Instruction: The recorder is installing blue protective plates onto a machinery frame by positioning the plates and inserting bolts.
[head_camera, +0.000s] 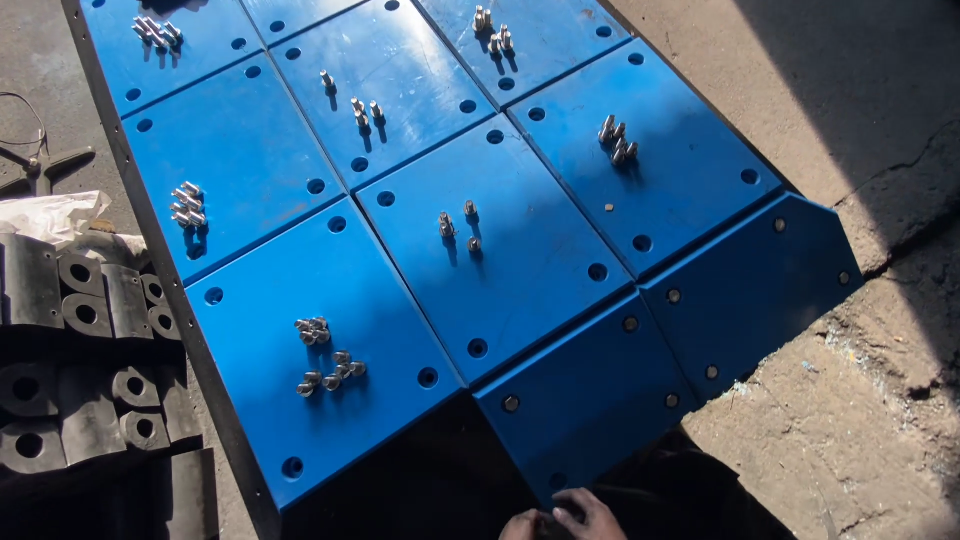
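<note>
Hands: both (522, 524) (585, 512) at lowest sloped blue panel's (585, 400) near edge.
Fingers: curled on edge; actual grip hidden, can't tell.
Panel axis: ran up-right, away from hands.
Bolts (328, 355): up-left, well apart.

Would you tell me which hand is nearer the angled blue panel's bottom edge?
Right. The right hand has its fingers at the bottom edge of the angled blue panel; the left hand sits just beside it, further left.
</note>
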